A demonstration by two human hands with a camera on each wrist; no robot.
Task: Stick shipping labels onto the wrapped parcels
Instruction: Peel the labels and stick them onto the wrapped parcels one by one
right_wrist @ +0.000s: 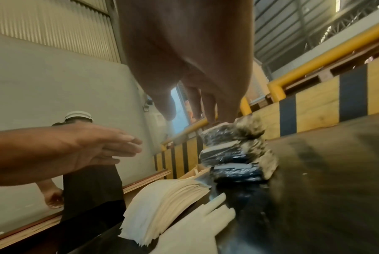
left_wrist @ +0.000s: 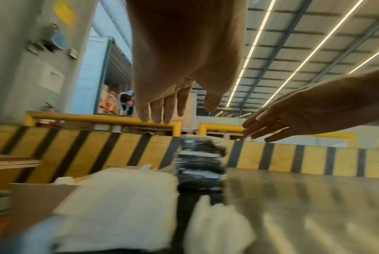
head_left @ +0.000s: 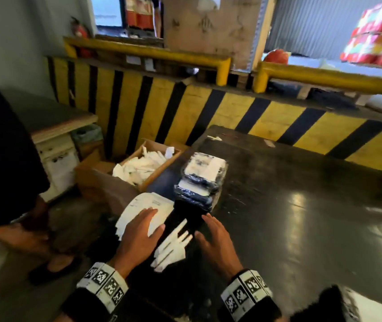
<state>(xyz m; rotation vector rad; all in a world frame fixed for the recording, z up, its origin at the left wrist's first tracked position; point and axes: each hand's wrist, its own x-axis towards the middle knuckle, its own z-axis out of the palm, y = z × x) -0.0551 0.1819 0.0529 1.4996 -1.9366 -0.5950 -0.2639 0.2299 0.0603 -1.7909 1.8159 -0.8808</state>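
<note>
- Parcels [head_left: 200, 180], wrapped in black film, sit stacked on the dark glossy table [head_left: 301, 194]; your left hand [head_left: 140, 238] hovers flat over the label stack [head_left: 138, 210], right hand [head_left: 217, 240] released, holding nothing.
- Left wrist: fingers straight; I'd peel one label cleanly, mind that loose white glove [left_wrist: 216, 228].
- Right wrist: parcel stack leans, so steady it. Striped yellow barrier [right_wrist: 314, 106] behind.

A warehouse loading area. At twelve o'clock runs a yellow-and-black striped barrier [head_left: 208, 112] topped by yellow guard rails [head_left: 148, 52]. A fire extinguisher [head_left: 79, 29] hangs at eleven o'clock, shrink-wrapped stacked goods [head_left: 375, 33] stand at two o'clock, and long strip lights [left_wrist: 255, 44] line a corrugated metal roof [left_wrist: 292, 34] overhead.
</note>
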